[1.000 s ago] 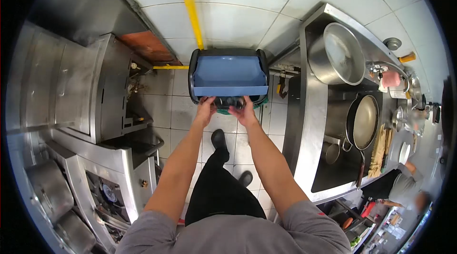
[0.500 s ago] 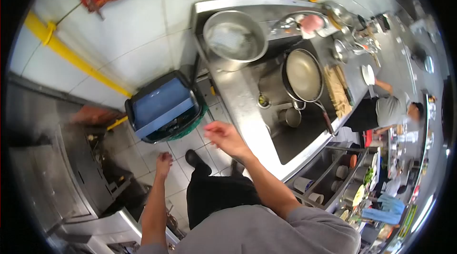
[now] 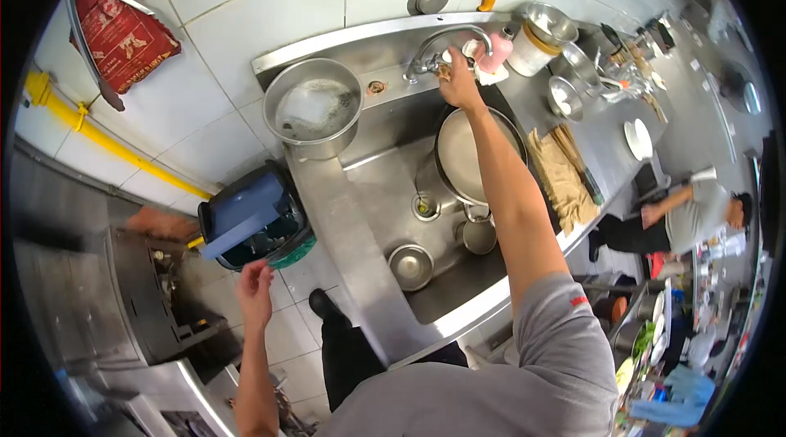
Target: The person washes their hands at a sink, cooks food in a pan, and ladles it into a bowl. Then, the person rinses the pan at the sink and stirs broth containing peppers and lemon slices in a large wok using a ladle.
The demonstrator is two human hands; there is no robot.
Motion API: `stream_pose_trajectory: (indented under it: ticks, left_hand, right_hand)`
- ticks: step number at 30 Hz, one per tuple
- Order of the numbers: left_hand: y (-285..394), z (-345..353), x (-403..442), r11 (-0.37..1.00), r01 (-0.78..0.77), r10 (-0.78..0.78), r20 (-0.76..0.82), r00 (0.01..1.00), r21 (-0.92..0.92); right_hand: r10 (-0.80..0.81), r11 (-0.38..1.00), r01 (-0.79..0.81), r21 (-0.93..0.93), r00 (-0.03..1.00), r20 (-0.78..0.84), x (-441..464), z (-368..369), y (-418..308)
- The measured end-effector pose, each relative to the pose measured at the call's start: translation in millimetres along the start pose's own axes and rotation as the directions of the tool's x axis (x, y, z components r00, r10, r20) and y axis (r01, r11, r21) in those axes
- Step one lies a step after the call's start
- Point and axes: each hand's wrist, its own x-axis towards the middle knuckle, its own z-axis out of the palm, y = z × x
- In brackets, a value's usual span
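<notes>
My right hand (image 3: pixel 460 86) is at the tap (image 3: pixel 423 66) behind the sink, its fingers bent beside the tap body. What they grip is partly hidden. My left hand (image 3: pixel 255 283) hangs near the bin (image 3: pixel 258 220), fingers loosely curled and apart, holding nothing. Under my right forearm a large pan (image 3: pixel 463 150) stands in the steel sink (image 3: pixel 372 191). A small pot (image 3: pixel 479 235) and a round metal bowl (image 3: pixel 411 267) lie on the sink floor. A big pot (image 3: pixel 315 109) of sudsy water rests on the left ledge. A pink bottle (image 3: pixel 496 50) stands right of the tap.
A brown cloth (image 3: pixel 565 183) lies on the right counter, with metal bowls (image 3: pixel 565 97) and white bowls (image 3: pixel 638 139) beyond. Another person (image 3: pixel 692 212) stands farther right. A yellow pipe (image 3: pixel 123 150) runs along the left wall. The steel sink edge (image 3: pixel 471 310) is close to my body.
My right hand has moved from beside the sink's left edge up to the tap. The view has turned toward the sink, and a round metal bowl now shows in it. My left hand stays low.
</notes>
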Motion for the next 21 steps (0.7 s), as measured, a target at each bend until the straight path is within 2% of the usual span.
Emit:
stream_pose_trajectory:
  ticks: [1,2,3,4,6,8,10,11,12,13,14,16,17,18,19,20,21]
  left_hand:
    - [22.9,24.0,1.0,0.998,-0.063,0.062,0.023,0.998,0.011]
    - [42.4,49.1,1.7,0.992,-0.123,0.122,0.051,0.991,0.026]
    - [60.6,75.7,2.8,0.986,-0.164,0.163,0.055,0.985,0.024]
    - [77.7,102.6,5.5,0.978,-0.207,0.205,0.061,0.977,0.023]
    - [100.4,154.0,17.8,0.968,-0.218,0.207,0.097,0.974,0.122]
    - [125.6,213.5,36.3,0.952,-0.294,0.281,0.142,0.949,0.083]
    - [156.0,271.4,60.3,0.970,-0.235,0.242,0.246,0.939,-0.058]
    - [168.9,299.0,77.3,0.976,-0.208,0.220,0.287,0.933,-0.069]
    - [183.1,326.3,94.5,0.980,-0.180,0.198,0.329,0.924,-0.083]
    - [199.5,355.3,108.9,0.977,-0.067,0.135,0.339,0.931,-0.203]
    - [214.6,382.5,122.7,0.946,0.050,0.073,0.360,0.930,-0.320]
    - [219.8,430.6,157.1,0.828,0.242,0.017,0.454,0.891,-0.506]
    - [220.8,447.6,172.5,0.826,0.244,0.022,0.462,0.887,-0.507]
    - [221.3,466.6,184.8,0.802,0.275,-0.018,0.439,0.898,-0.530]
    - [219.6,488.4,194.3,0.776,0.311,-0.061,0.425,0.903,-0.549]
    - [215.8,506.7,202.3,0.819,0.258,-0.082,0.341,0.936,-0.512]
    - [207.6,522.5,215.5,0.946,0.163,-0.124,0.151,0.981,-0.281]
  right_hand:
    - [-0.011,1.000,0.011,0.028,1.000,0.002,7.5,-1.1,4.1]
    - [0.102,0.994,-0.111,0.024,0.964,0.245,14.7,-9.3,2.7]
    - [0.202,0.975,-0.223,-0.010,0.860,0.469,19.4,-18.1,2.6]
    - [0.187,0.975,-0.221,0.017,0.862,0.470,20.1,-24.3,8.0]
    - [0.142,0.990,-0.116,-0.083,0.727,0.672,18.5,-38.0,22.5]
    - [0.071,0.995,-0.101,0.009,0.758,0.648,8.1,-37.7,52.0]
    - [0.211,0.921,-0.375,0.110,0.715,0.666,3.8,-34.4,76.7]
    - [0.338,0.712,-0.658,0.246,0.628,0.701,1.9,-33.7,78.5]
    - [0.332,0.711,-0.654,0.257,0.635,0.697,0.9,-34.5,76.0]
    - [0.393,0.419,-0.776,0.472,0.624,0.675,-1.4,-35.4,69.9]
    - [0.451,0.072,-0.772,0.632,0.591,0.669,-2.9,-36.9,63.4]
    - [0.498,-0.289,-0.676,0.678,0.499,0.710,-5.4,-40.4,49.9]
    - [0.443,-0.400,-0.693,0.600,0.427,0.788,-10.8,-30.8,56.4]
    - [0.410,-0.492,-0.606,0.625,0.472,0.780,-16.4,-24.8,53.8]
    - [0.266,-0.639,-0.493,0.590,0.578,0.771,-33.0,-14.4,63.7]
    - [0.431,-0.586,-0.462,0.665,0.518,0.739,-24.3,-27.7,37.6]
    - [0.420,-0.669,-0.405,0.623,0.486,0.767,-16.9,-37.7,18.7]
